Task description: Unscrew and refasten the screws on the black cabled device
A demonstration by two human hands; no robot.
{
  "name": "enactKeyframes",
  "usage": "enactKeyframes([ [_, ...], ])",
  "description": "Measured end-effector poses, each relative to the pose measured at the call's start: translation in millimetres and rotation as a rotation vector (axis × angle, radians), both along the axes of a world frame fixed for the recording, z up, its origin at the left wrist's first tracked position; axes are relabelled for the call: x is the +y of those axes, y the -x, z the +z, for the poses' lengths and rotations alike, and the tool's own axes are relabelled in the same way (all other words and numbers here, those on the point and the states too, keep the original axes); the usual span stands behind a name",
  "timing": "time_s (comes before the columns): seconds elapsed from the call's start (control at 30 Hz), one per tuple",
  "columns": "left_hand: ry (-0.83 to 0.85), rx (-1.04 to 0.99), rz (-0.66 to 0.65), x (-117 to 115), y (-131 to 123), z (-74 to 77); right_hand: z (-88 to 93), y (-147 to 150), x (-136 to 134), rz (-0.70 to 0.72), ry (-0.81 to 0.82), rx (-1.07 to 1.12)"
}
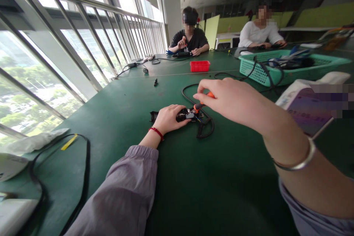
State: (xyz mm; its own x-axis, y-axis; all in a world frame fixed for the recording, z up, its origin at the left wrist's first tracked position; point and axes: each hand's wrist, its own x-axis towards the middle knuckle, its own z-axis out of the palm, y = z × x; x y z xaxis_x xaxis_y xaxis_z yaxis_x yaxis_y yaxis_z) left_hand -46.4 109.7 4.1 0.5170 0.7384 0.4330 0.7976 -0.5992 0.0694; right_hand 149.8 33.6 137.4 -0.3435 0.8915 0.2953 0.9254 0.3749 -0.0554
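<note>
A black corded device (190, 115) lies on the green table, its housing open at the right end, where small inner parts and coloured wires show. My left hand (169, 118) is closed around its middle and presses it to the tabletop. Above the open end, my right hand (235, 99) grips the orange handle of a screwdriver (198, 107). The tool tilts down toward the inner parts; its tip is too small to make out. A black cord (211, 129) loops beside the device.
Ahead are a red tray (200, 66) and a small black piece (155, 82). A teal basket (257, 72) of cables stands at right, near a white and purple box (308, 107). A black strap (87, 162) lies left, by the railing (94, 18). Two people sit across the table.
</note>
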Motion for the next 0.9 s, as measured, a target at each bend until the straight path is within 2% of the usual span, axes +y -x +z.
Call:
enactKeyframes([
  [0.07,0.001,-0.001,-0.001,0.5,0.0,-0.4,-0.2,0.0,0.2,-0.028,0.03,-0.009],
  [0.23,0.004,0.0,-0.001,0.7,0.1,-1.0,-2.0,-4.2,1.2,0.066,-0.114,0.031],
  [0.3,0.01,0.002,-0.001,0.2,-0.1,-0.4,-2.9,-3.1,1.0,0.061,-0.105,0.029],
  [0.47,0.026,-0.007,0.007,-1.4,-1.4,2.3,-4.0,3.7,0.1,-0.056,-0.076,0.003],
  [0.63,0.019,-0.013,0.002,-0.9,-1.6,2.0,-2.4,3.8,-3.3,0.048,-0.124,0.034],
  [0.8,0.017,-0.003,0.008,-0.4,-1.1,1.3,-3.5,4.0,-3.4,-0.023,-0.049,0.0],
  [0.9,0.023,-0.007,0.008,-0.7,-1.3,2.1,-3.8,-0.7,1.7,-0.007,-0.081,0.03],
])
